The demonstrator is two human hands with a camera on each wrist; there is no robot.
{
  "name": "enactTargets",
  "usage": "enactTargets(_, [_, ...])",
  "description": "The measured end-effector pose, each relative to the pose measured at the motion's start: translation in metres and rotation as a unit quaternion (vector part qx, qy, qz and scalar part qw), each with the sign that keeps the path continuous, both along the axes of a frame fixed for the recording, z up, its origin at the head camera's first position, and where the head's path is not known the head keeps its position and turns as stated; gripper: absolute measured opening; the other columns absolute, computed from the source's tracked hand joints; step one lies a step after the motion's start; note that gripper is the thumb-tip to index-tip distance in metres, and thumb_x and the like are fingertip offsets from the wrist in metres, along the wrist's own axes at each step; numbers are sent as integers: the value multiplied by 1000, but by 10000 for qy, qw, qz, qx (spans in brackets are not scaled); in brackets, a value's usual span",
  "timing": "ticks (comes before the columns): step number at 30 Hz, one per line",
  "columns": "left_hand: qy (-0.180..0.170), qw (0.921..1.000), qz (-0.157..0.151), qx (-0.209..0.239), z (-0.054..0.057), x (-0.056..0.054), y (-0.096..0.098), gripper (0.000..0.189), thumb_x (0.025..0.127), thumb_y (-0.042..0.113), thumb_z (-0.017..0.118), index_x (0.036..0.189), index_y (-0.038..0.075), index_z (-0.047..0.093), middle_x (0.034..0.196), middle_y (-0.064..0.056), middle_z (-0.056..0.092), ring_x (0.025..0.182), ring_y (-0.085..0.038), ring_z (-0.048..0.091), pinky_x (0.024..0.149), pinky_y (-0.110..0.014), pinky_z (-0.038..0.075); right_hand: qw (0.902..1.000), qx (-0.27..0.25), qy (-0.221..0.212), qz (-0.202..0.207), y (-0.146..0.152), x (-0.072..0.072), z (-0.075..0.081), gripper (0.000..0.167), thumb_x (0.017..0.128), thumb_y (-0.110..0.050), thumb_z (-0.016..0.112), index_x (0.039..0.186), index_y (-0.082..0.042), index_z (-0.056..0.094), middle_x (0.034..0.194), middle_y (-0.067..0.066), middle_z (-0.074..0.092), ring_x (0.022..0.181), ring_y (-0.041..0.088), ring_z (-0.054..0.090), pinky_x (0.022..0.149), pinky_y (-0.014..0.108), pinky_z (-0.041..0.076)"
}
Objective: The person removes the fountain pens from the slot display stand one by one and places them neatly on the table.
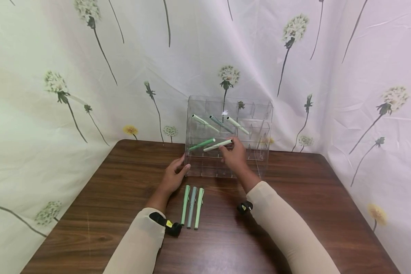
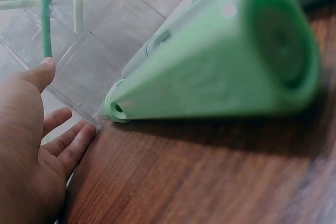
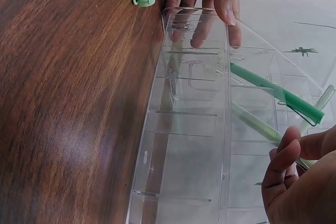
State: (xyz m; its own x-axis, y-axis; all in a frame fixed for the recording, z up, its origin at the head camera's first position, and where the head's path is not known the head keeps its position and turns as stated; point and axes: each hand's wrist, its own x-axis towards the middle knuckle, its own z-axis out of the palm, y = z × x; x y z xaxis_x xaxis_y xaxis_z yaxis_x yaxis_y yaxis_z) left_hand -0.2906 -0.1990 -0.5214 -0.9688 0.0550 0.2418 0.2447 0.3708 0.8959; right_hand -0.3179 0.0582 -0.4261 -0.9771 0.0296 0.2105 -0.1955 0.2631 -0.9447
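Note:
A clear plastic tiered pen organizer (image 1: 227, 176) stands towards the back of the table. My right hand (image 1: 235, 155) pinches a pale green pen (image 1: 212, 146) near its dark-tipped end, and the pen slants into a lower tier. Beside it a darker green pen (image 1: 203, 144) leans in the leftmost slot. Against the organizer's left side rests my left hand (image 1: 172, 176), its fingers extended along the panel and the thumb near the front edge (image 3: 228, 24). Higher up lean a pale green pen (image 1: 204, 122), a grey-green pen (image 1: 221, 124) and another pale pen (image 1: 238, 126).
In front of the organizer, a green pen (image 1: 185, 205), a grey-blue pen (image 1: 191, 207) and a light green pen (image 1: 199, 208) lie side by side on the brown wooden table (image 1: 123, 190). A flower-print curtain (image 1: 191, 57) hangs behind and at both sides.

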Motion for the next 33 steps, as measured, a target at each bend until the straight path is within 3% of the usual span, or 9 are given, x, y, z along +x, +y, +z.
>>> enactTargets(10, [63, 9999, -76, 68, -1, 0, 0, 65, 112, 31, 66, 170, 18, 40, 165, -21, 51, 151, -42, 52, 126, -61, 40, 9993, -323, 173, -45, 2, -4, -2, 21, 104, -1, 70, 121, 1, 60, 119, 30, 73, 50, 10, 56, 52, 24, 50])
enactTargets(15, [64, 9999, -74, 57, -1, -1, 0, 64, 112, 30, 66, 170, 18, 40, 164, -21, 51, 147, -42, 55, 124, -61, 42, 9984, -533, 168, 33, 3, -3, 0, 20, 103, 0, 70, 120, 2, 59, 118, 32, 73, 49, 12, 57, 50, 22, 49])
enactTargets(23, [78, 9999, -71, 105, -1, -1, 0, 64, 112, 28, 67, 169, 17, 41, 164, -22, 52, 145, -42, 57, 124, -59, 43, 9988, -485, 79, 50, 9, -2, 5, 21, 105, -5, 70, 122, -3, 59, 124, 28, 75, 52, 14, 60, 54, 30, 55])
enactTargets(28, [74, 9999, -78, 66, -2, -2, 0, 64, 112, 29, 66, 169, 16, 41, 165, -22, 51, 148, -43, 55, 126, -60, 41, 9977, -644, 191, -12, 12, -3, 8, 23, 105, -4, 69, 125, -2, 58, 119, 24, 73, 51, 12, 58, 54, 28, 55])
enactTargets(33, [55, 10000, -53, 51, -2, -2, 0, 64, 112, 29, 66, 169, 16, 41, 165, -22, 51, 146, -43, 57, 125, -60, 42, 9966, -706, 410, -130, 14, -1, 11, 25, 106, -6, 68, 128, 0, 57, 119, 22, 72, 51, 12, 58, 55, 38, 59])
